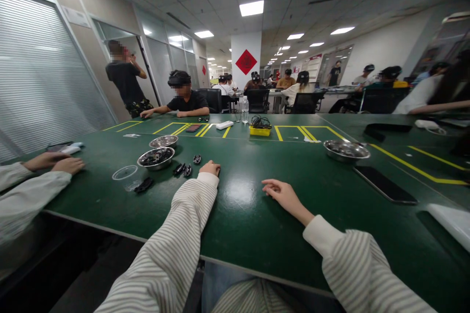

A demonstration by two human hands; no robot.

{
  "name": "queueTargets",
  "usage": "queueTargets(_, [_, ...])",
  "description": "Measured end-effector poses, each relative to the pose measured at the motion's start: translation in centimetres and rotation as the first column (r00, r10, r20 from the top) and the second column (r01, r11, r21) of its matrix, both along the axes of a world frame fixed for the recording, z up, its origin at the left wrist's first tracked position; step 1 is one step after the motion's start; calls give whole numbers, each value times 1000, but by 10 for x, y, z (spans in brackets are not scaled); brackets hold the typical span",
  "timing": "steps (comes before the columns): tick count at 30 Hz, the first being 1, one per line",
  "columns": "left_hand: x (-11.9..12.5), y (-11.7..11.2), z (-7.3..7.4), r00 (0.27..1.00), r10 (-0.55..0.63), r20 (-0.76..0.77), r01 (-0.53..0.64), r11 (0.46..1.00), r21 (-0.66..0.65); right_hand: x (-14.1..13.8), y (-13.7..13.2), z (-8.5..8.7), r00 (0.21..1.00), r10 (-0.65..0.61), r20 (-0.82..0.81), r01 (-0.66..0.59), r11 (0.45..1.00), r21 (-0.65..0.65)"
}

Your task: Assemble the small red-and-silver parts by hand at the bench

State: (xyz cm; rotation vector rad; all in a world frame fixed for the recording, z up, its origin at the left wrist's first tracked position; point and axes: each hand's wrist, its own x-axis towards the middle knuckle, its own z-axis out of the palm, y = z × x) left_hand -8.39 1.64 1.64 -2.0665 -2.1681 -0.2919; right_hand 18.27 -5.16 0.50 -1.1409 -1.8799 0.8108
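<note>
My left hand [210, 167] rests on the green table [235, 225], its fingers mostly hidden behind the back of the hand. Just left of it lie small black clip-like parts [187, 170], with another such part [197, 159] slightly farther off. My right hand [282, 194] is over the table to the right, fingers loosely stretched and apart, holding nothing. Beyond the small parts stands a metal bowl [156, 166] filled with dark pieces, and a second metal bowl [163, 141] sits behind it. A black part [143, 185] lies beside a clear plastic container [125, 172].
At the right are another metal bowl [346, 158] and a black phone [385, 184]. A yellow box with cables [260, 130], a white power strip [224, 125] and a water bottle [245, 110] stand far back. Another person's hands [68, 165] rest at the left; someone sits opposite.
</note>
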Motion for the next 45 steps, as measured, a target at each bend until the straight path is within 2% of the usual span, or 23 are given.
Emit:
queueTargets(6, [9,-6,4,999,4,-45,-6,999,-42,-2,-1,2,1000,11,-5,-11,1000,-12])
queueTargets(13, [10,-8,8,999,30,-16,-31,997,-66,-2,0,2,1000,13,-19,-13,1000,-26])
queueTargets(16, [12,-9,9,1000,22,0,-22,1000,-4,-2,-1,3,1000,16,-17,-17,999,-30])
queueTargets(18, [17,-10,7,998,-58,26,56,996,75,-2,-2,4,1000,17,-15,-18,999,-30])
queueTargets(20, [26,-13,4,972,-225,72,214,967,137,-2,-3,5,1000,19,-13,-19,999,-31])
queueTargets(22, [38,-16,-2,894,-432,118,412,897,159,-2,-3,6,1000,17,-10,-18,999,-36])
queueTargets(24, [50,-19,-8,796,-587,146,568,809,152,-3,-3,6,1000,15,-4,-15,999,-40])
queueTargets(26, [59,-22,-12,726,-668,162,656,744,128,-3,-3,6,1000,14,-2,-15,999,-37])
queueTargets(28, [62,-23,-13,699,-693,175,685,720,113,-3,-3,6,1000,18,-5,-19,999,-31])
queueTargets(30, [58,-20,-11,722,-671,165,658,741,135,-4,-4,6,1000,20,-7,-20,999,-31])
queueTargets(31, [53,-18,-10,762,-630,151,609,776,166,-4,-4,6,1000,20,-7,-20,999,-33])
queueTargets(33, [39,-10,-8,876,-468,117,432,869,244,-3,-4,6,1000,22,-4,-22,999,-37])
queueTargets(35, [23,-1,-8,965,-243,103,209,941,266,-3,-4,6,1000,25,-1,-25,999,-38])
queueTargets(37, [8,9,-11,992,-72,103,51,980,191,-3,-4,6,1000,28,-1,-28,999,-41])
queueTargets(38, [3,12,-13,994,-30,102,16,990,137,-3,-4,6,1000,27,-3,-28,999,-43])
queueTargets(41, [-2,18,-16,995,-26,92,24,999,25,-3,-4,7,1000,24,-3,-24,998,-52])
queueTargets(45, [7,15,-15,993,-97,66,97,995,10,-3,-5,8,1000,23,14,-22,999,-45])
